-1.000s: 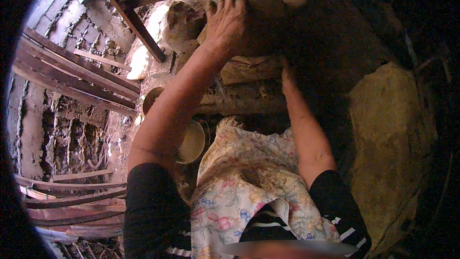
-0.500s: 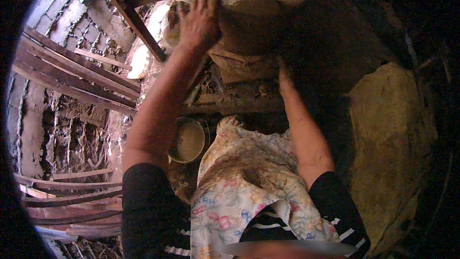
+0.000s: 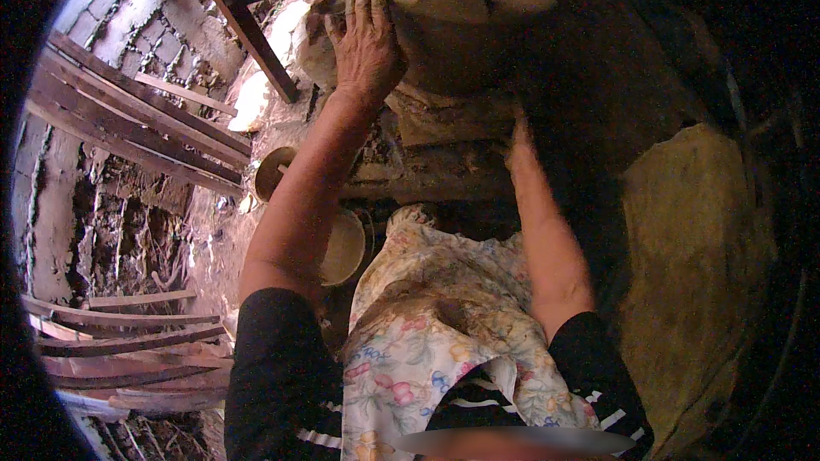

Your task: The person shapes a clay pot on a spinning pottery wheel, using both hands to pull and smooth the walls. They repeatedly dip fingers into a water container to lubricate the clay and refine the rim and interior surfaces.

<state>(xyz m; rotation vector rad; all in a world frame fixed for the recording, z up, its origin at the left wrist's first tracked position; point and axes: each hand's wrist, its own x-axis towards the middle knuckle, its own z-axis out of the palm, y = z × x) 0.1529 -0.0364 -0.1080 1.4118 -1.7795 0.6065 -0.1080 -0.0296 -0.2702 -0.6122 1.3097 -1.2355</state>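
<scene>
A large, rounded clay vessel [image 3: 461, 43] with a dark opening stands at the top of the view, on a rough block-like support [image 3: 453, 124]. My left hand [image 3: 369, 49] lies against the vessel's left side, fingers stretched up towards its rim and thumb apart. Clay-like smears coat those fingertips. Low on the vessel's right side is my right hand [image 3: 520, 124], its fingers lost in deep shadow, so their pose and any hold are hidden. Both arms reach forward over a stained floral apron [image 3: 444, 290].
A pale bucket [image 3: 343, 248] stands beside my left forearm, with a smaller round bowl [image 3: 273, 172] farther left. Dark wooden beams [image 3: 243, 30] rise left of the vessel. Stacked planks [image 3: 145, 115] lie along the left. A yellowish sack-like sheet [image 3: 692, 282] spreads at the right.
My left arm has shifted slightly right, uncovering the small bowl and hiding more of the bucket. My right hand has moved a little right and down. The whole view has shifted slightly.
</scene>
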